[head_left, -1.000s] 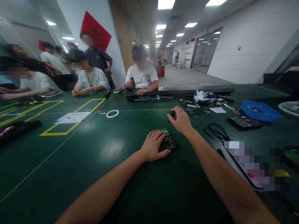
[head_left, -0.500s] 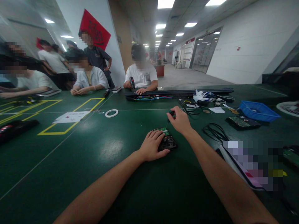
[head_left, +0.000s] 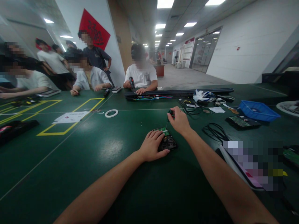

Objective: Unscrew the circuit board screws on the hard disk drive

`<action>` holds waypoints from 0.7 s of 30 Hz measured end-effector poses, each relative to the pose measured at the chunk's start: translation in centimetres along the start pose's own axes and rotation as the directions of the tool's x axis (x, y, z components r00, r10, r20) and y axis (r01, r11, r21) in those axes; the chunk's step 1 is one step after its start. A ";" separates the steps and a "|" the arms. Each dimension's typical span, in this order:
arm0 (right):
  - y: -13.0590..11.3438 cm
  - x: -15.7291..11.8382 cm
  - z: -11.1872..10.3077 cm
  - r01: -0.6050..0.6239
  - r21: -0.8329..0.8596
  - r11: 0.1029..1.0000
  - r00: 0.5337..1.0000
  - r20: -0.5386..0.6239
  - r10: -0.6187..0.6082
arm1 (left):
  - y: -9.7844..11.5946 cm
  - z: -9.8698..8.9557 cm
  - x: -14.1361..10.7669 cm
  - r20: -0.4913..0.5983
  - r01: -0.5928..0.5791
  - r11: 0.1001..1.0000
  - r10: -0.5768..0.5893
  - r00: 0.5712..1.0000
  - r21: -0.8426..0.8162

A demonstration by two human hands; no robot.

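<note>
A black device with a green circuit board (head_left: 168, 142) lies on the dark green table, in front of me. My left hand (head_left: 153, 145) rests on its left side, the thumb along the near edge and the fingers over the board. Above the far end of the device, my right hand (head_left: 179, 119) is closed around the dark handle of a screwdriver (head_left: 171, 112). The thin shaft points down toward the green board; whether its tip touches a screw is too small to tell.
Right of my hands are coiled black cable (head_left: 216, 130), another circuit unit (head_left: 243, 122), a blue tray (head_left: 259, 111) and a partly blurred flat object. A white ring (head_left: 111, 113) lies left. Across the table, a person holds a power tool (head_left: 132, 82) beside long black bars.
My hands and the device have hardly moved; the screwdriver handle looks slightly turned. Across the table at the left, a seated person's hands have moved apart.
</note>
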State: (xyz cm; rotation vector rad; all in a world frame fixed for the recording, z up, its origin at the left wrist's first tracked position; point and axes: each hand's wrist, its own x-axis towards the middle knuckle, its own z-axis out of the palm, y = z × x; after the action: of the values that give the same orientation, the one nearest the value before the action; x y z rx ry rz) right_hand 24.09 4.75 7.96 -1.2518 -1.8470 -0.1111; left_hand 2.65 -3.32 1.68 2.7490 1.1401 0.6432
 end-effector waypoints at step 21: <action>-0.3 0.0 -0.3 0.046 0.002 0.999 0.999 0.006 -0.046 | 0.1 0.0 0.0 0.005 0.003 1.000 -0.003 1.000 0.016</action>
State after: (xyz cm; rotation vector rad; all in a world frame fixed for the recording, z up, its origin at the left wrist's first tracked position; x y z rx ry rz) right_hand 24.03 4.45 8.30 -1.2100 -1.8809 -0.1308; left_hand 2.73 -3.36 1.70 2.7603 1.1532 0.6288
